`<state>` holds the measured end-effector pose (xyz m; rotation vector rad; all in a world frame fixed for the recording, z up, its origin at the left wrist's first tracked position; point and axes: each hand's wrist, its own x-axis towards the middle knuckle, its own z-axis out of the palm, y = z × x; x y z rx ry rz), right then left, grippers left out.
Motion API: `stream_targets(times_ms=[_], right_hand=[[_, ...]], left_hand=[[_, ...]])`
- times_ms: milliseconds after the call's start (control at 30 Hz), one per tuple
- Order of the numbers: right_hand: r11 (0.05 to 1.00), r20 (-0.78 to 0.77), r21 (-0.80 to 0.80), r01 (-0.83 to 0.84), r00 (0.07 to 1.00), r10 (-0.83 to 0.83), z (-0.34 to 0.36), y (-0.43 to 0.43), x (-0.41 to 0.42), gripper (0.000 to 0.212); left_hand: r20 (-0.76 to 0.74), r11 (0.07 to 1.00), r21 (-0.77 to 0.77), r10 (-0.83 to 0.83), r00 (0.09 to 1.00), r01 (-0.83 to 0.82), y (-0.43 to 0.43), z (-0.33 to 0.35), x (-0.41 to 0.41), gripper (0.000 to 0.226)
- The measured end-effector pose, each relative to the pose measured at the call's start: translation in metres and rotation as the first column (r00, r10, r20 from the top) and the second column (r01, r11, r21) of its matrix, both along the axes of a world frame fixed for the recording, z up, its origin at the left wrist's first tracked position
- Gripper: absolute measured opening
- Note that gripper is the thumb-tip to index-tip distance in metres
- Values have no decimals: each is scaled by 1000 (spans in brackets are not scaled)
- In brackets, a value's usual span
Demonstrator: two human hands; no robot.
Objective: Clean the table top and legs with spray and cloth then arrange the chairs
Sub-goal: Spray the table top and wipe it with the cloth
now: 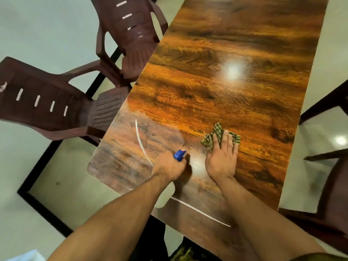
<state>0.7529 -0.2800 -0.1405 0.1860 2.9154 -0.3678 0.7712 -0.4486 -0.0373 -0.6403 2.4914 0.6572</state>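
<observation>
A glossy wood-grain table [235, 102] runs away from me, with a wet speckled patch near its front end. My left hand [168, 167] grips a spray bottle whose blue nozzle [179, 155] points across the table top. My right hand [222, 159] lies flat with straight fingers on a green checked cloth [216, 136], pressing it onto the table just right of the nozzle. The bottle's body is hidden under my left hand.
Two dark brown plastic chairs [47, 104] [128, 34] stand at the table's left side, seats facing it. Another dark chair [327, 176] shows partly at the right edge. The floor is pale tile with a black border line [41, 204].
</observation>
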Motion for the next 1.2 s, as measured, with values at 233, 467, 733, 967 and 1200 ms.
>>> stream_targets(times_ms=[233,467,733,967,1200], right_hand=[[946,-43,-14,-323,946,322,-1,-91,-10,69],[885,63,-41,464,885,-461,9,-160,-45,67],[949,100,-69,307,949,-300,6,-247,-61,66],[901,115,-34,432,898,-426,11,-277,-82,64],[902,143,-9,432,893,-426,14,-308,-110,63]], left_hand=[[-40,1000,-12,17,999,-17,-56,-6,-37,34],[-36,1000,1,-8,999,8,-133,-1,-65,38],[-40,992,121,-18,999,23,-239,0,-92,28],[-85,939,332,127,988,-92,-302,-1,-104,25],[-68,887,439,193,979,-145,-331,-10,-99,26]])
